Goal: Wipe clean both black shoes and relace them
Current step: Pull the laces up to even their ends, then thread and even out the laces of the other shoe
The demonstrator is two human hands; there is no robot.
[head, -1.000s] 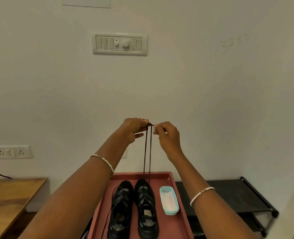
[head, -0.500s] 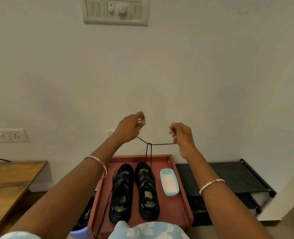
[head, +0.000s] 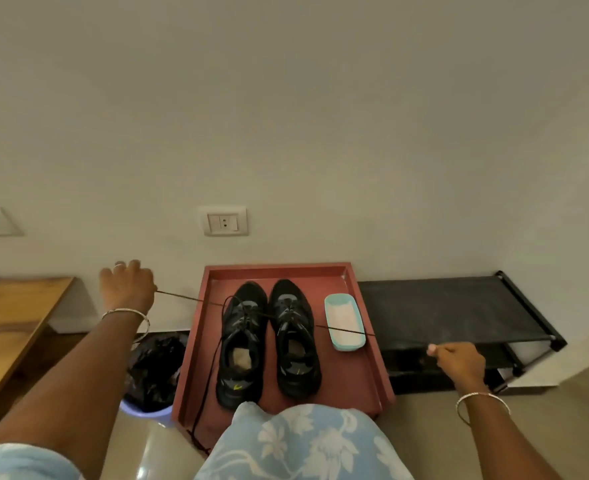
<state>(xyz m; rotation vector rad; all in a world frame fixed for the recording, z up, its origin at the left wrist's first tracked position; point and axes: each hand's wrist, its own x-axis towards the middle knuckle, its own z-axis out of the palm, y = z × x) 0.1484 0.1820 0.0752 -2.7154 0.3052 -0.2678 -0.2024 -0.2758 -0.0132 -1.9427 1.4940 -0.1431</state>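
Note:
Two black shoes stand side by side, toes to the wall, on a red tray [head: 362,306]: the left shoe [head: 243,344] and the right shoe [head: 296,337]. A black lace [head: 341,329] runs through the right shoe's eyelets and stretches taut to both sides. My left hand [head: 127,287] grips one end, out beyond the tray's left edge. My right hand [head: 459,360] pinches the other end, to the right of the tray over the black rack. A loose lace [head: 210,372] hangs from the left shoe down past the tray's front edge.
A pale blue dish [head: 343,322] with white contents sits on the tray beside the right shoe. A black shoe rack [head: 459,306] stands right, a wooden table [head: 12,323] left, and a bin with a black bag [head: 154,372] below it. The wall with sockets is close behind.
My hands came down from chest height and spread wide apart, pulling the lace ends out sideways. The view tilted down towards the tray.

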